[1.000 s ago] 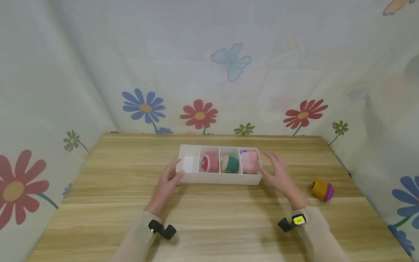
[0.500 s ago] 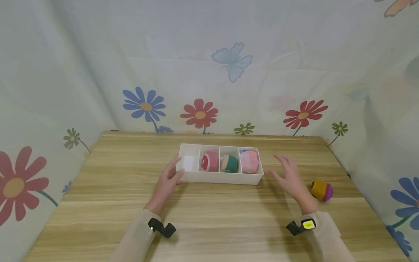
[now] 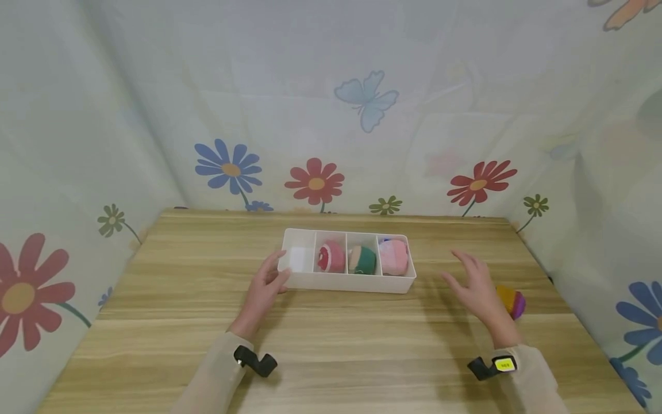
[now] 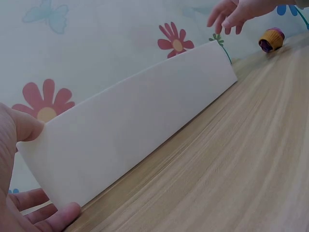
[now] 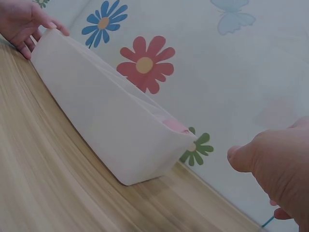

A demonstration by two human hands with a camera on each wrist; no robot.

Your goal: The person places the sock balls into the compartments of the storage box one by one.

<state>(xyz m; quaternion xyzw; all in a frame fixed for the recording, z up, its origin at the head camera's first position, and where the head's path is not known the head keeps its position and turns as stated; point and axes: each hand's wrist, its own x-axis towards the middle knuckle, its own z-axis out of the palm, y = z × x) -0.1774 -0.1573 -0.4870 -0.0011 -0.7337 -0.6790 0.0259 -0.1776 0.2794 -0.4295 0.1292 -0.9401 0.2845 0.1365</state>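
Evidently, your right hand [image 3: 478, 293] has drawn away from the white box [image 3: 346, 282] over the last second, toward the yellow-and-purple bundle [image 3: 512, 302], partly covering it from the head view; its fingers are loosely spread, holding nothing. Your left hand [image 3: 261, 296] stays gripping the box's end, thumb at the rim. Outward from that grip: one bare compartment, then a pink-and-red roll [image 3: 333, 256], a green-and-beige roll [image 3: 365, 260] and a pale pink roll [image 3: 394, 257]. The bundle lies beyond the box's far end. Judgement: your left hand alone steadies the box, leaving your right free.
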